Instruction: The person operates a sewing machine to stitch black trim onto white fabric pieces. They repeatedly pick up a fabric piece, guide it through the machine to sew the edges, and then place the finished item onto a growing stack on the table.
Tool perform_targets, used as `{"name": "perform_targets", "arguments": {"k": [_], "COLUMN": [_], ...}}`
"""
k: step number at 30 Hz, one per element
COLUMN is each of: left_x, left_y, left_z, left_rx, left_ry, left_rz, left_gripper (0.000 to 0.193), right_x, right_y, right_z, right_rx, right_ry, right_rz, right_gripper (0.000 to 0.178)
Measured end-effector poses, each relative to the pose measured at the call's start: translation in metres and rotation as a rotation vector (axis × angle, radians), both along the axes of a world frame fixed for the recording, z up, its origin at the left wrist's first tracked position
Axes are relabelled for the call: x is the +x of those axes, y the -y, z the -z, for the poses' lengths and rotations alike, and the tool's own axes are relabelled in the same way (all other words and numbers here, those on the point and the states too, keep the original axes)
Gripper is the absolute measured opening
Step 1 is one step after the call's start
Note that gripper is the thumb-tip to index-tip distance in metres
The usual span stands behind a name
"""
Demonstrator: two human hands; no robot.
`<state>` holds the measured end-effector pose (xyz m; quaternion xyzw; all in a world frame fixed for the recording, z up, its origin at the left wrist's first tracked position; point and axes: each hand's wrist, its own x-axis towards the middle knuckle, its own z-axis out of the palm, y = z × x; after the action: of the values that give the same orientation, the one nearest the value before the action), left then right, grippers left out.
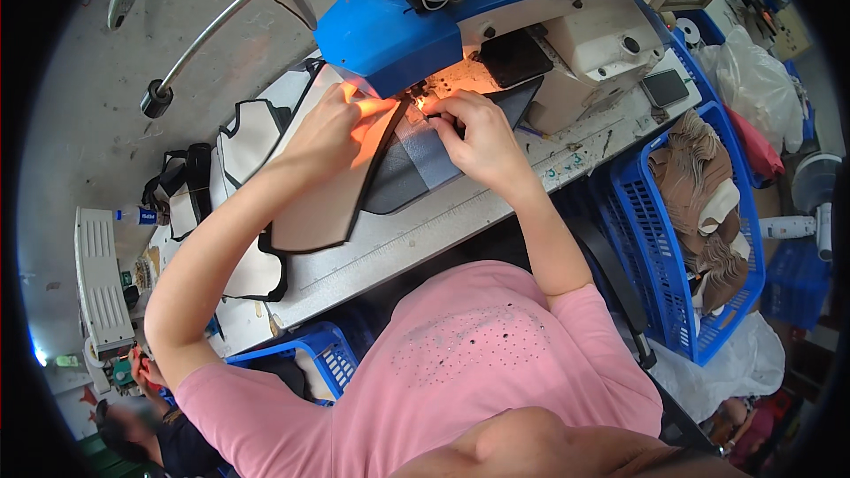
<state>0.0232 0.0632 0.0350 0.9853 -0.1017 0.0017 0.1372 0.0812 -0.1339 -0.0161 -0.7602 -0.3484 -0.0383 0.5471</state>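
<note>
Under the blue head of a sewing machine (390,44), a beige panel (323,204) with dark edging slants across the bed. My left hand (332,128) is closed on this panel, its index finger reaching toward the lit needle area. To the right of the needle, my right hand (482,137) pinches thumb and fingertips together low over the work. Something small and dark shows at those fingertips, too little of it to name. A dark grey piece (398,186) lies flat beneath the panel, between both hands.
More dark-edged light pieces (252,137) lie left on the white worktable (425,235). A black phone (518,57) rests by the machine arm. Right of me, a blue basket (633,177) holds stacked brown pieces. Another blue basket (332,354) stands below the table's front. A person (168,438) is at lower left.
</note>
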Motion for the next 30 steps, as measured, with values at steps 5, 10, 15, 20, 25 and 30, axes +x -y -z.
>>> {"name": "perform_targets", "arguments": {"k": [5, 10, 15, 20, 25, 30], "left_x": [-0.010, -0.014, -0.015, -0.006, 0.011, 0.031], "left_y": [0.034, 0.040, 0.040, 0.038, 0.017, -0.013], "left_z": [-0.013, -0.006, -0.006, -0.005, 0.002, 0.015], "left_rx": [-0.034, -0.032, -0.069, -0.018, -0.141, -0.237], "left_ry": [-0.109, -0.076, -0.077, -0.067, -0.095, 0.023], "left_rz": [-0.165, -0.172, -0.188, -0.238, -0.305, -0.154], "left_gripper": [0.039, 0.030, 0.033, 0.036, 0.032, 0.017], "right_x": [0.000, 0.000, 0.000, 0.000, -0.001, -0.003], "right_y": [-0.001, 0.001, 0.001, -0.001, -0.001, -0.002], "right_z": [0.001, -0.001, 0.002, 0.004, 0.003, 0.002], "right_rx": [-0.010, -0.064, -0.078, -0.079, -0.100, -0.098], "right_ry": [0.008, 0.065, 0.149, 0.157, 0.131, 0.207], "right_rz": [0.010, -0.019, -0.005, 0.006, -0.003, 0.008], "right_gripper": [0.012, 0.015, 0.020, 0.021, 0.017, 0.014]}}
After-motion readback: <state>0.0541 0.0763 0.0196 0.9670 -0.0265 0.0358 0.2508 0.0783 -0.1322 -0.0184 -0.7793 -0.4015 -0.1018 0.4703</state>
